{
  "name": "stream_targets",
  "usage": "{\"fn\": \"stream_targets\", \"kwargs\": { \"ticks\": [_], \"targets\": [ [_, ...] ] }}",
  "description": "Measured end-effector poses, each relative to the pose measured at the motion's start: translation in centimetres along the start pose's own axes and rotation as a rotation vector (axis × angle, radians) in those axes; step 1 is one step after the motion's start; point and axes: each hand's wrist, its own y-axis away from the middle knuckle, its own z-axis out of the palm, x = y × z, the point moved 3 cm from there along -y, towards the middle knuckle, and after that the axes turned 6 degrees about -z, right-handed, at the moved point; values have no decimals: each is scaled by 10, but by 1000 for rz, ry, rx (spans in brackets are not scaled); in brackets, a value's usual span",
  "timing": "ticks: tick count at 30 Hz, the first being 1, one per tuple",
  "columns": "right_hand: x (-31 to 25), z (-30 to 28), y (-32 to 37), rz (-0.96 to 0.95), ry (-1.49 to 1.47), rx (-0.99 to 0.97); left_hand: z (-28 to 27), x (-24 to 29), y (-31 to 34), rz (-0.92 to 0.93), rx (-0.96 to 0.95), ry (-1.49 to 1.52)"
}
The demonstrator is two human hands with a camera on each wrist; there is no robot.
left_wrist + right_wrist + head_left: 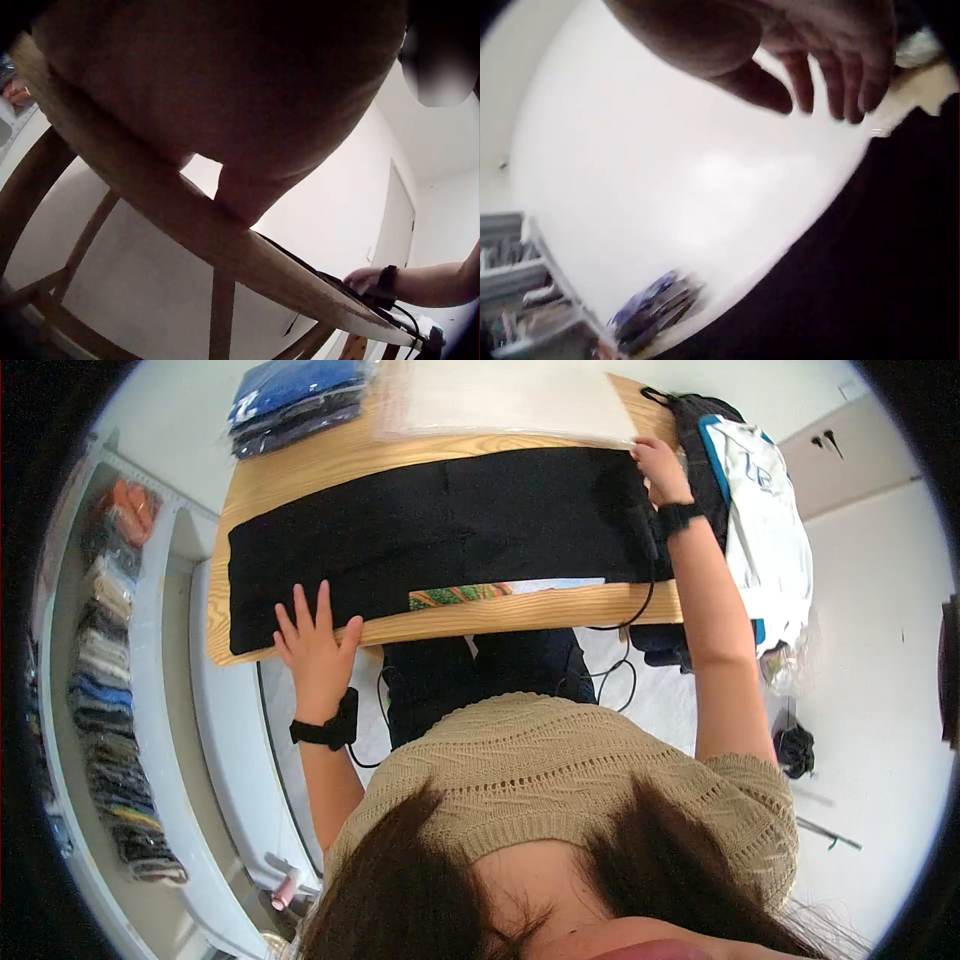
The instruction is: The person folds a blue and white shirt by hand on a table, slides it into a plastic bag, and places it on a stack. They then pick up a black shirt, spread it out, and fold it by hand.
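A long piece of black cloth point(440, 510) lies spread across the wooden table, its surface mostly smooth. With fingers spread, my left hand point(315, 650) rests on its near left edge. In the left wrist view that hand point(225, 90) is dark and close, its thumb down at the table edge. My right hand point(662, 470) is at the cloth's far right corner. In the right wrist view its fingers point(831, 86) are loosely bent, with the thumb apart from them and nothing between.
Clear plastic bags point(500, 400) lie at the back, beside bagged folded garments point(300, 405). A colourful printed strip point(460, 596) shows at the table's front edge. A backpack point(700, 420) and a white cloth point(765, 510) are on the right. Shelves of folded clothes point(110, 730) stand left.
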Motion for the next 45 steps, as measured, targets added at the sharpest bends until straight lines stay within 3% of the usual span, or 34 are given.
{"fn": "stream_targets", "kwargs": {
  "ticks": [1, 2, 3, 4, 5, 7, 9, 10, 11, 13, 14, 15, 17, 25, 30, 32, 36, 40, 41, 43, 45],
  "targets": [
    [-10, 23, 8, -226, 7, -108, 1, 1, 1, 15, 9, 3],
    [-33, 45, 38, -385, 157, -243, 1, 1, 1, 14, 25, 23],
    [-61, 66, 78, -480, 113, -427, 3, 0, 1, 0, 19, 12],
    [-73, 88, 109, -669, 145, -488, 5, -2, 0, 14, 21, -8],
    [-77, 106, 136, -723, 201, -532, 6, -3, 0, 23, 23, -32],
    [-73, 132, 172, -651, 384, -586, 1, -8, -1, 9, 55, -67],
    [-59, 143, 186, -666, 577, -517, -6, -15, -5, 87, 11, 154],
    [-58, 145, 190, -682, 575, -476, -5, -33, -13, 106, 152, 440],
    [-54, 147, 191, -708, 595, -440, -14, -41, -16, 82, 160, 418],
    [-53, 148, 194, -698, 619, -440, -34, -62, -19, -213, 203, 699],
    [-53, 148, 194, -696, 622, -442, -40, -71, -23, -87, 316, 543],
    [-54, 149, 195, -704, 610, -451, -42, -83, -27, -97, 321, 530],
    [-55, 150, 194, -669, 653, -461, -48, -95, -39, 77, 334, 283],
    [-58, 150, 196, -651, 638, -462, -51, -116, -93, 195, -3, 113],
    [-56, 150, 196, -680, 642, -445, -60, -104, -109, 226, 36, 79],
    [-55, 150, 196, -679, 648, -445, -77, -105, -105, 337, 241, 97],
    [-56, 150, 195, -677, 651, -447, -56, -140, -100, 437, 186, 181],
    [-56, 150, 196, -684, 649, -435, -47, -166, -100, -126, 44, 476],
    [-56, 150, 196, -687, 646, -433, -45, -165, -105, -128, 43, 476],
    [-56, 150, 196, -692, 643, -430, -31, -171, -117, -414, -242, 437],
    [-55, 150, 196, -699, 652, -426, -35, -146, -114, -387, -262, 409]
  ]
}}
